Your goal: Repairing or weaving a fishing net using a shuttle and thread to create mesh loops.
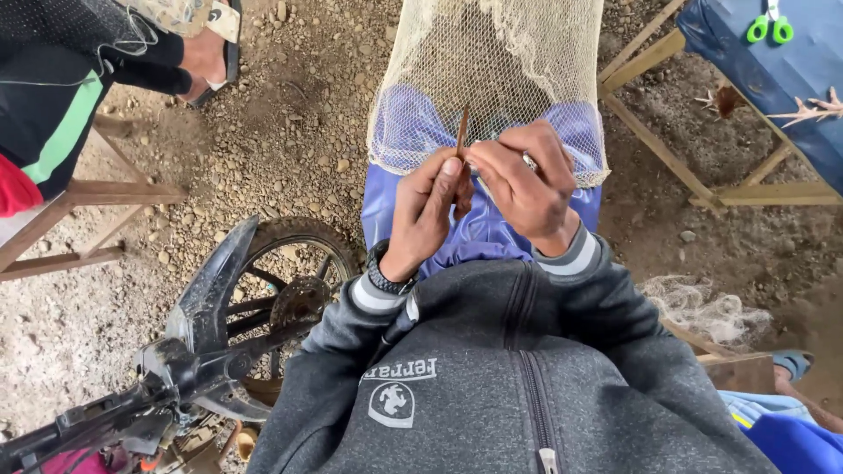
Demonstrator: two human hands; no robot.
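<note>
A pale, coarse mesh net [492,61] of thin fibre is hanging over glossy, smooth blue cloth [479,224]. The slim netting needle [462,132] is looking like matt brown wood. The grey jacket [527,369] is showing soft, fuzzy knit with a metal zip. The ground [299,114] is lying rough with gravel, and the wheel [294,290] is showing dull rubber and rusty metal.

one net [492,61], one netting needle [462,132], one green scissors [770,29], one motorcycle [219,351]
</note>
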